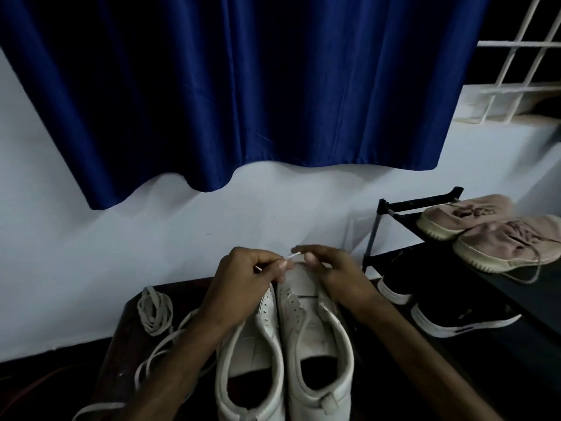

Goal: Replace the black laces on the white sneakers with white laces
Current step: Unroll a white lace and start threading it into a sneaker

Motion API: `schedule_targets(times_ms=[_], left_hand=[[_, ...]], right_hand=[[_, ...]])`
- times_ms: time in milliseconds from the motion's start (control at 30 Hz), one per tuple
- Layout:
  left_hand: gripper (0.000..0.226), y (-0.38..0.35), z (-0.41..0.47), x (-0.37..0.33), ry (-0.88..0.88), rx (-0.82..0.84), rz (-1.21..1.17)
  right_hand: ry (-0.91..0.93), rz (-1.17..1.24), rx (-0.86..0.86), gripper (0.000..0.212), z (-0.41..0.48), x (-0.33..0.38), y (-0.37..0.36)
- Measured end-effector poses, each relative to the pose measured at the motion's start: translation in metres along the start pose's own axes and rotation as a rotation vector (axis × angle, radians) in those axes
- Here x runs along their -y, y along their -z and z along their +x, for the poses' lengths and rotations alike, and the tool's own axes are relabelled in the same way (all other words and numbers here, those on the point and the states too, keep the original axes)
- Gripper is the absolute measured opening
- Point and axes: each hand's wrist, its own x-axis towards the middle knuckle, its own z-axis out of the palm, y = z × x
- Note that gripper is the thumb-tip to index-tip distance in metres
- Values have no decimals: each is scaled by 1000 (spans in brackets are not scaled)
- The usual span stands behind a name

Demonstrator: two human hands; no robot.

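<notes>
Over the toe end of the white sneakers (315, 335), both hands were bunched up close together, nearly touching. The left hand (243, 281) had a tight, narrow grip: thumb and forefinger pinched down on a white lace (294, 255), with the stiff tip poking out toward the other hand and another short white bit sticking out the opposite side of the fist. The right hand (334, 275) was curled too, thumb and forefinger drawn close right at that tip, but honestly I couldn't tell if its grip had actually closed on the lace or was just next to it. Its lower fingers sat against the toe of the right-side shoe. The pair stood side by side on a dark counter (121, 354), heels toward the camera, touching each other along their inner sides, with eyelets showing on both. Left of the shoes, a pile of pale laces (153, 314) lay looped on the counter, with strands trailing toward the near edge. Off to the right was a black shoe rack (394, 212) with beige sneakers (485, 235) on top and black shoes (455, 320) lower down. A blue curtain (243, 86) hung on the wall behind.
</notes>
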Motion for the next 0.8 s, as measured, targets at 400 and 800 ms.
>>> schedule_targets(times_ms=[400, 800], left_hand=[[19, -21, 27, -24, 91, 111, -51], [8, 36, -47, 2, 199, 93, 404]], right_hand=[[93, 644, -63, 15, -1, 14, 1], [207, -88, 224, 15, 7, 22, -14]])
